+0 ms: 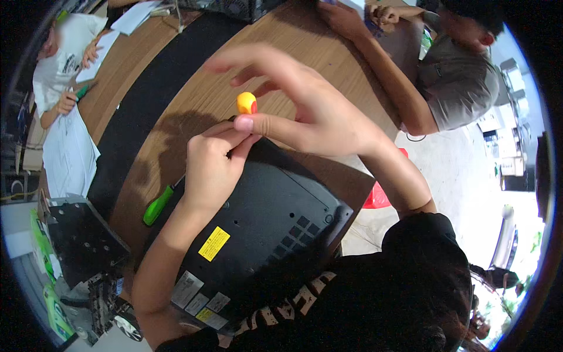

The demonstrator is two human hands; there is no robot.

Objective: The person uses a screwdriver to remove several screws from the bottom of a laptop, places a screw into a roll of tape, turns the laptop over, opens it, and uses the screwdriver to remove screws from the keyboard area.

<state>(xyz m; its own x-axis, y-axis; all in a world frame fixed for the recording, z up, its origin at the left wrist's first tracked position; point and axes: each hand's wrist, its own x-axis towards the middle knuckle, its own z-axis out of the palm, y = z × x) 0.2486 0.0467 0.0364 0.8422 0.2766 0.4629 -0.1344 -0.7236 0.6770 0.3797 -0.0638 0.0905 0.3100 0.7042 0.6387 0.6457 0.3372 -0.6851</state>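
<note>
A black laptop (267, 193) lies with its underside up, showing vents, screw holes, a yellow label and pale stickers. At its far edge stands a screwdriver with a yellow and red handle (247, 102); its tip is hidden. My left hand (212, 157) rests by that edge, fingers pinched together around the screwdriver's lower part. Over it, my right hand (314, 111) has its fingers stretched out and apart, slightly blurred, with the thumb beside the handle. Whether that thumb presses on the handle I cannot tell.
A green-handled screwdriver (157, 206) lies left of the laptop on the wooden table (193, 76). Papers (67, 155) and a black metal case (82, 237) are farther left. Two people sit across, at left and right. Something red (377, 196) shows beyond the table's right edge.
</note>
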